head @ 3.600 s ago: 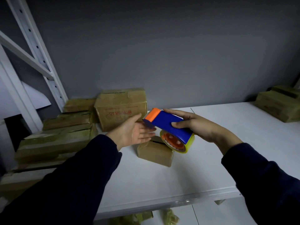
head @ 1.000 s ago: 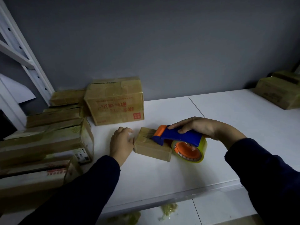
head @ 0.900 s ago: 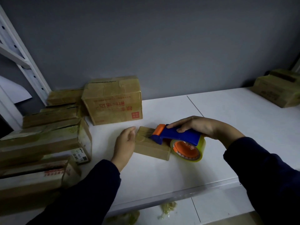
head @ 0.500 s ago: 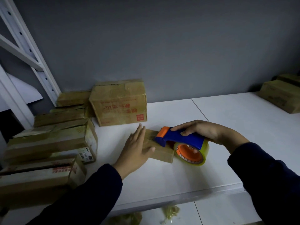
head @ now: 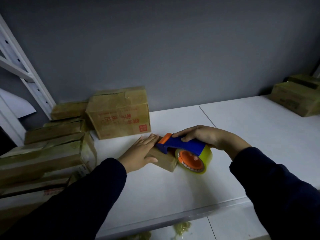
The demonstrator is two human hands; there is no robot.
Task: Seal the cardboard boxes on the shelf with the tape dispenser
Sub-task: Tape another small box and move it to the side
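Clock: read flat on the shelf, 12 toward the grey back wall, centred on the box being worked.
Task's thing: the small brown cardboard box [head: 164, 161] lies mid-way along the white shelf board [head: 173, 191], set back from the front edge, with one corner turned toward 5 o'clock.
Left hand: the left hand [head: 141, 151] comes in from 8 o'clock and lies flat on the box top. Its fingers are straight and close together, with the thumb spread along the near side. It probably pins the light box so the pull of the tape cannot drag it.
Right hand: the right hand [head: 202, 135] reaches in from 4 o'clock, its fingers curled over and clamped on the blue-and-orange plastic tape dispenser [head: 183, 146].
Dispenser: its orange nose rests on the box top, just beside the left fingertips. The yellowish clear tape roll [head: 207, 153] hangs past the box's 3 o'clock end, which suggests a draw toward 3.
Tape on the seam: cannot tell.
Waiting boxes: a larger cardboard carton with red print [head: 121, 113] stands at 11 o'clock against the wall. A stack of flat cartons [head: 48, 153] sits at 9, and more cartons [head: 296, 97] lie far off at 2.
Frame: a white perforated steel upright [head: 26, 71] stands at 10.
Below the shelf edge: crumpled tape scraps [head: 181, 229] at 6.
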